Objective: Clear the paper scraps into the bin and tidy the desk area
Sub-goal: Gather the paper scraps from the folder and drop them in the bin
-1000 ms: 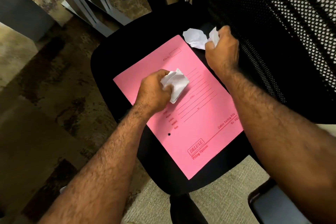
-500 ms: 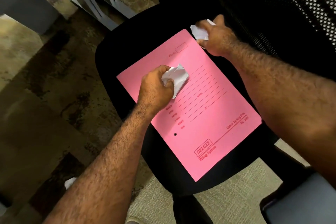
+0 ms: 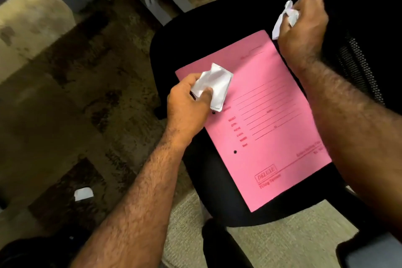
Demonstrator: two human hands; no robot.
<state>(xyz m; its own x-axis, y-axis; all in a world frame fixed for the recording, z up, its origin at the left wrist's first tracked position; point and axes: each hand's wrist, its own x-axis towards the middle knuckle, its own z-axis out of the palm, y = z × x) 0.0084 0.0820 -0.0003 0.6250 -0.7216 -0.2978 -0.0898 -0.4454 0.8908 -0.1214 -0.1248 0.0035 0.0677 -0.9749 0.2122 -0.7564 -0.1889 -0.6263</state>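
Lying on the carpet at far left, one paper scrap (image 3: 83, 193) remains loose. The left hand (image 3: 187, 104) pinches its crumpled wad (image 3: 214, 87) over the pink folder (image 3: 267, 128) as before — the right hand (image 3: 304, 28) has now lifted, fingers curled round the far scrap (image 3: 287, 17). Chair seat (image 3: 195, 35) cleared — bin next, though none shows.

Pink folder (image 3: 267, 128) on black chair seat (image 3: 208, 28)

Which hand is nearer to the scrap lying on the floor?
Left. The left hand is up and to the right of the floor scrap, over the folder's edge. The right hand is farther off, beyond the folder by the chair back.
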